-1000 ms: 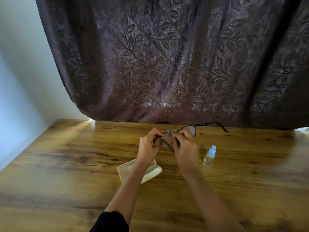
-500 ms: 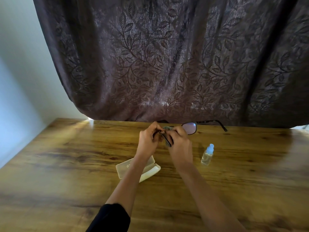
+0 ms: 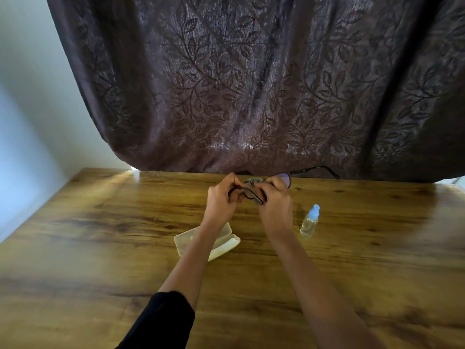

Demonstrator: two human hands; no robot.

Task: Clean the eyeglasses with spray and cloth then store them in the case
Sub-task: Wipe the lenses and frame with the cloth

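Note:
Dark-framed eyeglasses are held up over the far middle of the wooden table. My left hand grips the frame at its left end. My right hand pinches a small grey cloth against the left lens, which it hides. The right lens shows beside my right hand, and one temple arm sticks out to the right. An open pale case lies on the table under my left forearm. A small clear spray bottle with a blue cap stands right of my right wrist.
A dark brown leaf-patterned curtain hangs along the table's far edge. A pale wall borders the table on the left.
Both hands, with the glasses and cloth between them, have shifted a little away from me toward the curtain. The case and bottle have not moved.

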